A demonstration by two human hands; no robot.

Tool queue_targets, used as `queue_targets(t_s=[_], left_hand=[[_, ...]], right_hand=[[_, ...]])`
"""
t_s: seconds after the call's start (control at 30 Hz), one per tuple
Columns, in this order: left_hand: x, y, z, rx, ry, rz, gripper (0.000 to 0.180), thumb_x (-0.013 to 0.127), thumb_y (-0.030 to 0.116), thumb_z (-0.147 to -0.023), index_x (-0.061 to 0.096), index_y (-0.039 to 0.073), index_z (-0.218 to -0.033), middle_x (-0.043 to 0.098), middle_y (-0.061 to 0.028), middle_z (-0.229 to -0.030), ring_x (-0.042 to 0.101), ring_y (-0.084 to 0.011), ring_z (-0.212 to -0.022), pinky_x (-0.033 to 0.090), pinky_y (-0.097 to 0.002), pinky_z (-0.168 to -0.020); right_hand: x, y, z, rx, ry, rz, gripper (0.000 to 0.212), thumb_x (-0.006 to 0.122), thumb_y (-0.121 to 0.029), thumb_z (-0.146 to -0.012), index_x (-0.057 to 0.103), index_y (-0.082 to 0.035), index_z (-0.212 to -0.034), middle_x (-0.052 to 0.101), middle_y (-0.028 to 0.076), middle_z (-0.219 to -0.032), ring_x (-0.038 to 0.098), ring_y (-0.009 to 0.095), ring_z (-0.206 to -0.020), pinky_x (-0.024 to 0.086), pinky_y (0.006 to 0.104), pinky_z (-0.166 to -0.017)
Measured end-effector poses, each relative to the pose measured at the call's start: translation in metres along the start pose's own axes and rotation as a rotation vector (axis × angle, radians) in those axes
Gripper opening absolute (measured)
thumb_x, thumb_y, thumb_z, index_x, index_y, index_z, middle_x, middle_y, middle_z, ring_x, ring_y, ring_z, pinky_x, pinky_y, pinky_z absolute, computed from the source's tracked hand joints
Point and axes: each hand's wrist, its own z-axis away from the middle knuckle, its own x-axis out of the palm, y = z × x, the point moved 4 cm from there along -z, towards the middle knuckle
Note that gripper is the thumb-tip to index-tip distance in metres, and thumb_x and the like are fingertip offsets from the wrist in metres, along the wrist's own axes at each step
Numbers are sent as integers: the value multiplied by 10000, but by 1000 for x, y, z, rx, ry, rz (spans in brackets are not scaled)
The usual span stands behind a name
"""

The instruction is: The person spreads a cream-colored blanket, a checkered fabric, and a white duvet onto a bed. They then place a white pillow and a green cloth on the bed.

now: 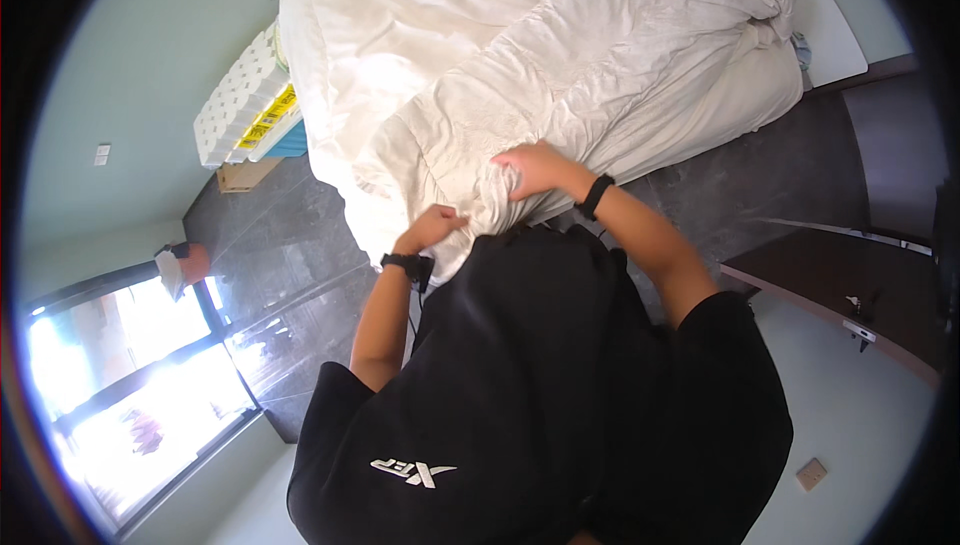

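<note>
A white quilt (450, 125) lies rumpled over the bed, with a thick raised fold running toward the far right. My right hand (533, 167) grips a bunched part of its near edge, the fingers curled into the cloth. Close by on the left, my left hand (432, 227) is closed on the same near edge, its fingertips pressed against the fabric. Part of the edge between the two hands hangs in creases in front of my black shirt. Dark bands circle both wrists.
A white mattress (240, 105) with a yellow strip stands between the bed and the left wall. Grey tiled floor (280, 235) surrounds the bed. A dark wooden desk (830, 280) is at the right. Bright windows (140, 385) and a reddish bin (195, 262) are at the left.
</note>
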Motion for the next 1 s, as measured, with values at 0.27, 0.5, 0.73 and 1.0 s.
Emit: queue_targets(t_s=[0.27,0.5,0.73,1.0], left_hand=[[78,3,62,126,-155,479,225,519,272,-838,557,53,-798,513,31,-700,424,-50,-626,344,-190,-601],[32,-158,26,-70,53,-665,537,575,407,-708,500,17,-1070,592,-205,-927,551,-334,-922,426,-375,-802],[12,-149,24,127,110,-157,323,538,318,-735,593,7,-804,605,-178,-806,583,-294,-801,450,-360,-724],[8,-241,96,254,-127,-251,317,527,305,-771,586,-4,-813,610,-147,-723,572,-218,-659,444,-343,-591]], right_hand=[[125,-45,76,325,-281,-60,528,369,-507,-776,648,-59,-756,612,171,-798,579,331,-766,454,391,-689],[210,32,219,841,-313,-34,579,371,-514,-776,635,-4,-849,607,180,-896,572,317,-851,438,384,-741],[182,-16,218,1051,-52,-74,442,461,-408,-707,645,-13,-781,611,180,-839,577,308,-791,446,382,-710],[172,-82,51,793,-159,362,317,566,-325,-575,647,-103,-786,630,109,-814,591,254,-751,358,445,-711]])
